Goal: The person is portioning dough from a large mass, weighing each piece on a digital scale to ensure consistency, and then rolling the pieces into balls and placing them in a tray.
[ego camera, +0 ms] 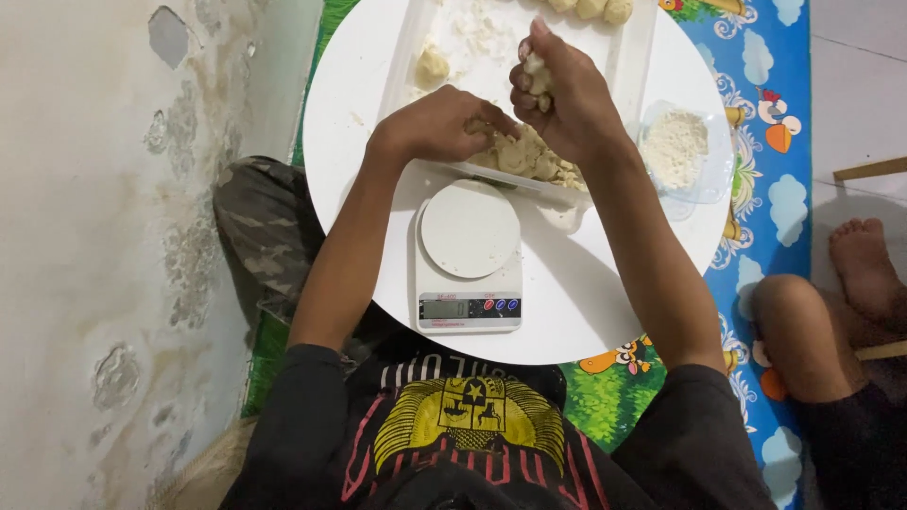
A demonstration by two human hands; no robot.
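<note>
Dough [525, 157] lies heaped at the near edge of a clear plastic tray [625, 59] on the round white table [586, 302], and the left hand [442, 123] presses into the heap with its fingers curled down into it. Lifted above the tray, the right hand [565, 94] has its fingers closed around a small piece of dough [537, 76]. A white kitchen scale [470, 257] sits just before the tray, a clear tub of flour [676, 151] to the right, and rolled dough balls [591, 8] at the tray's far end.
</note>
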